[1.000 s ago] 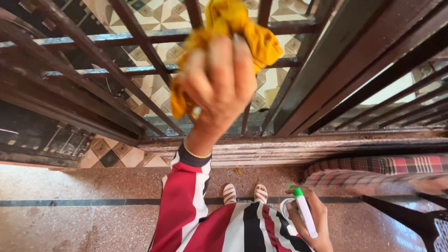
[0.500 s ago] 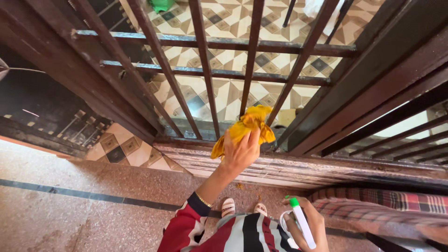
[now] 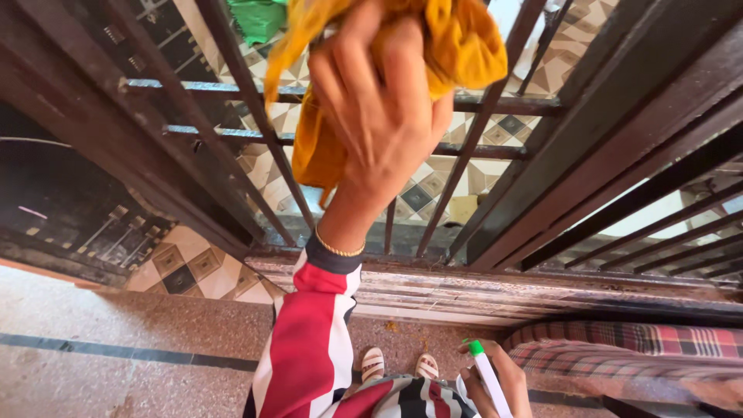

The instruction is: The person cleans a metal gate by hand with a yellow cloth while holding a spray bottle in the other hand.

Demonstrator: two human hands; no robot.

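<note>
While the person stands at a window grille:
Left hand [image 3: 379, 116]: fingers bunched tight around a yellow cloth [image 3: 457, 46], pressed against the metal bars [image 3: 464, 166].
Cloth: likely soft, light, best gripped wadded.
Right hand [image 3: 495, 383]: wrapped round a white spray bottle [image 3: 489, 379].

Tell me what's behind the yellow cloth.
Behind the yellow cloth, gripped by the left hand, stand dark metal window bars; beyond them lie patterned floor tiles. The stretch directly behind the cloth is hidden.
</note>
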